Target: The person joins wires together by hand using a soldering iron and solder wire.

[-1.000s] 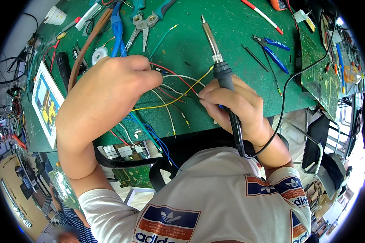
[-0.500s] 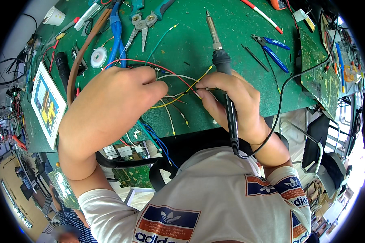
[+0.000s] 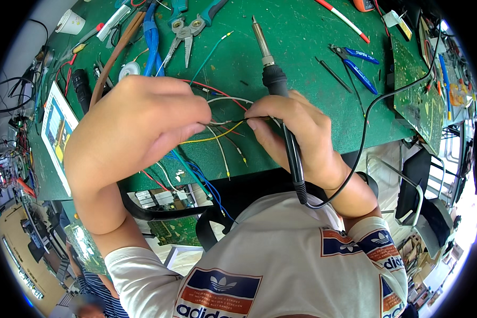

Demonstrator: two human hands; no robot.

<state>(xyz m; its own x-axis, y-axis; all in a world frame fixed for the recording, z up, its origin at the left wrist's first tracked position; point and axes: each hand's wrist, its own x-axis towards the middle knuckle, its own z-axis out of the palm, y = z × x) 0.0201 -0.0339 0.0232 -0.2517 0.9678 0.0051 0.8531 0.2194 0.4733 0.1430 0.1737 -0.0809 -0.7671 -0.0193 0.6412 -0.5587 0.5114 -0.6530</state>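
Observation:
My left hand [image 3: 143,122] is closed, gripping a thin wire [image 3: 227,121] that runs across toward my right hand [image 3: 302,132]. My right hand has its fingers wrapped round a soldering iron [image 3: 273,79], tip pointing up and away from me, and its fingertips also pinch near the wire's right part. Beside and beneath both hands lie loose yellow [image 3: 206,139], red [image 3: 228,94], white [image 3: 220,151] and teal [image 3: 188,161] wires, some with small terminals. What exactly sits inside my left fist is hidden.
On the green bench [image 3: 355,122] are large pliers [image 3: 185,34], blue cutters [image 3: 358,71], a red-white pen [image 3: 344,21], thick blue cables [image 3: 152,40], a brown cable [image 3: 116,53], a paper cup [image 3: 71,21] and a circuit board [image 3: 416,106]. A person in stripes [image 3: 103,294] is at lower left.
My right hand and the iron have shifted left. My left hand moved right, then back left. The yellow wire's right end, earlier visible above my right hand, now runs down into the pinched wires.

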